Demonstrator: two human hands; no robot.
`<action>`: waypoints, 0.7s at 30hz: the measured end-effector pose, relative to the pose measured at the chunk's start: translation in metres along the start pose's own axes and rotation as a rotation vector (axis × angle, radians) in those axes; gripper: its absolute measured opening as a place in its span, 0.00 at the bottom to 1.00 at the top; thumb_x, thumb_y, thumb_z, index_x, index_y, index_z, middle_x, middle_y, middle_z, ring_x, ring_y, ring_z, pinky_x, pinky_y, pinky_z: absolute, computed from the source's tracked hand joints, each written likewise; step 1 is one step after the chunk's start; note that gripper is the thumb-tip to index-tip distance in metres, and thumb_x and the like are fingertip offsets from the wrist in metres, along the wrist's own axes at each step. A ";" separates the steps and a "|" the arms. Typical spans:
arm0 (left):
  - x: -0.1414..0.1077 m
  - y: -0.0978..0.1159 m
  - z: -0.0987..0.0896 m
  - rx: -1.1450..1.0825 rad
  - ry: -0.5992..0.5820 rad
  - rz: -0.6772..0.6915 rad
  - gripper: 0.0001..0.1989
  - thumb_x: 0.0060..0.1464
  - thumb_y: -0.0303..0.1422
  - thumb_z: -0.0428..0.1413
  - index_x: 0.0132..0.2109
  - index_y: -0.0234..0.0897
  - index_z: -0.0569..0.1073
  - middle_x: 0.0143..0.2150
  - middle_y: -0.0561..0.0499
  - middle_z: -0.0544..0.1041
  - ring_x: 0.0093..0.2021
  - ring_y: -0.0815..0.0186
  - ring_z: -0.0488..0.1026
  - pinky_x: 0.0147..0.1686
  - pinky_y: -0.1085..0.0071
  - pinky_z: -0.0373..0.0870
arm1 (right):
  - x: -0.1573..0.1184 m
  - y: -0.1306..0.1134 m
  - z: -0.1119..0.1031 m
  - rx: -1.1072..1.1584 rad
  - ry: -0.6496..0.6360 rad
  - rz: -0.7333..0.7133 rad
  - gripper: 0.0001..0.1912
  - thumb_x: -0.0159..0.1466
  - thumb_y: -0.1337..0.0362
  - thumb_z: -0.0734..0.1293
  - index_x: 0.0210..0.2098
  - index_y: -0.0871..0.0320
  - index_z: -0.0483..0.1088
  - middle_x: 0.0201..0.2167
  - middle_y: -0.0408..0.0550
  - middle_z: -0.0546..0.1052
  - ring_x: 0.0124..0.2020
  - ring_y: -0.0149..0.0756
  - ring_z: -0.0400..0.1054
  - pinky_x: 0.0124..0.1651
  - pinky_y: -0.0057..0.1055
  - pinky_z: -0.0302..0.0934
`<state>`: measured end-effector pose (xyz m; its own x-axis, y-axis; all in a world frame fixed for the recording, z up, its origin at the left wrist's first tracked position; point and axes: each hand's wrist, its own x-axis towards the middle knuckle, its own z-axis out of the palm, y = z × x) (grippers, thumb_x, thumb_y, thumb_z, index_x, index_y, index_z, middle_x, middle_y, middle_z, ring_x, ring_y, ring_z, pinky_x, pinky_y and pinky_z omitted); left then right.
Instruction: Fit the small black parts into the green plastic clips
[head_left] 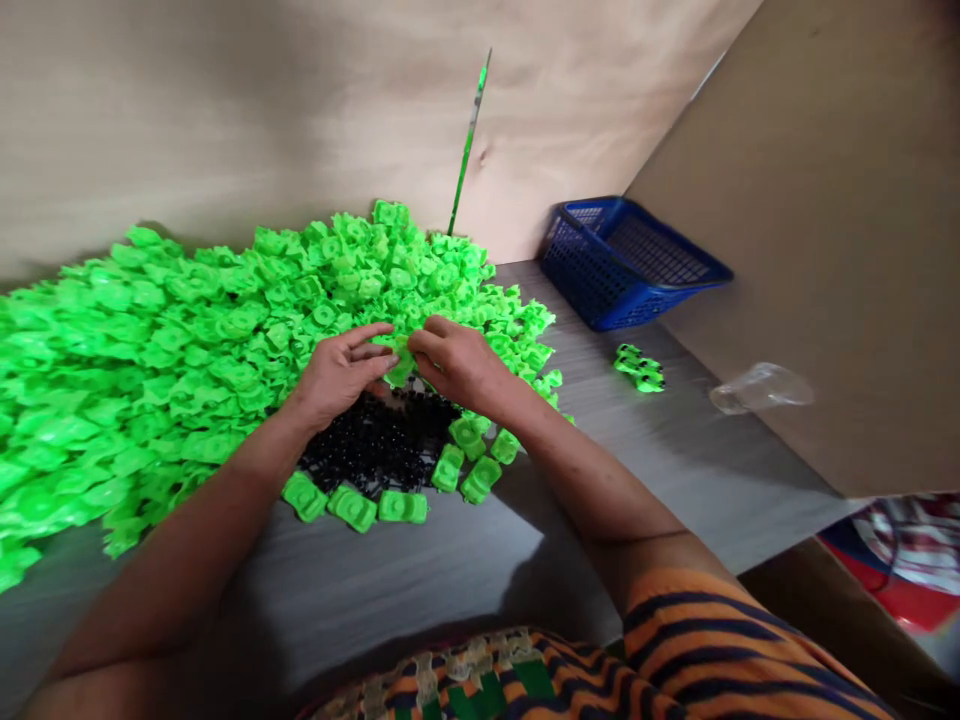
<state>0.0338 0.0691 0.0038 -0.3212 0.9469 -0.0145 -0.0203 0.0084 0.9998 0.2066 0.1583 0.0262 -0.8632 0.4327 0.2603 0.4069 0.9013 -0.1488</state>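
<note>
Between my hands is a bright green plastic toy car body [401, 362], above a heap of small black parts [375, 445]. My left hand [341, 372] has its thumb and fingers against the piece's left side. From the right, my right hand [459, 362] pinches it with curled fingers; the fingertips are partly hidden. Several green car bodies lie along the near edge of the black heap, one of them [403, 507] directly in front of me. A large pile of the same green pieces [202, 360] spreads behind and to the left.
At the back right stands a blue plastic basket [600, 290], tilted. Green cars with black wheels [639, 368] sit on the grey table [600, 440]. A clear plastic cup [761, 388] lies on its side by the right panel. A thin green-and-silver rod [469, 145] rises behind the pile.
</note>
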 end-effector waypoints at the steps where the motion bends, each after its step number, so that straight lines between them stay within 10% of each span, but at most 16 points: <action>1: -0.002 0.003 0.001 -0.044 -0.015 -0.022 0.35 0.35 0.38 0.72 0.54 0.33 0.82 0.33 0.51 0.79 0.34 0.64 0.77 0.28 0.69 0.80 | -0.001 -0.001 0.001 0.007 0.031 -0.026 0.13 0.72 0.71 0.58 0.43 0.60 0.74 0.38 0.50 0.71 0.35 0.35 0.60 0.38 0.31 0.49; 11: 0.001 0.005 0.002 -0.175 0.090 -0.051 0.29 0.28 0.31 0.72 0.44 0.32 0.84 0.27 0.57 0.73 0.28 0.71 0.72 0.28 0.71 0.80 | -0.002 0.019 0.001 0.317 0.268 -0.046 0.08 0.69 0.70 0.62 0.38 0.59 0.72 0.36 0.49 0.73 0.36 0.34 0.66 0.41 0.30 0.57; 21: 0.000 0.003 0.005 -0.184 0.124 -0.021 0.31 0.27 0.32 0.75 0.45 0.33 0.82 0.30 0.55 0.77 0.30 0.68 0.75 0.30 0.70 0.81 | 0.011 0.000 0.027 1.156 0.299 0.240 0.18 0.60 0.48 0.72 0.32 0.55 0.68 0.22 0.37 0.70 0.20 0.28 0.62 0.26 0.27 0.57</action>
<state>0.0389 0.0710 0.0073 -0.4329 0.9001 -0.0487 -0.1974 -0.0419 0.9794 0.1895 0.1625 0.0030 -0.6378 0.7109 0.2965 -0.0911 0.3126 -0.9455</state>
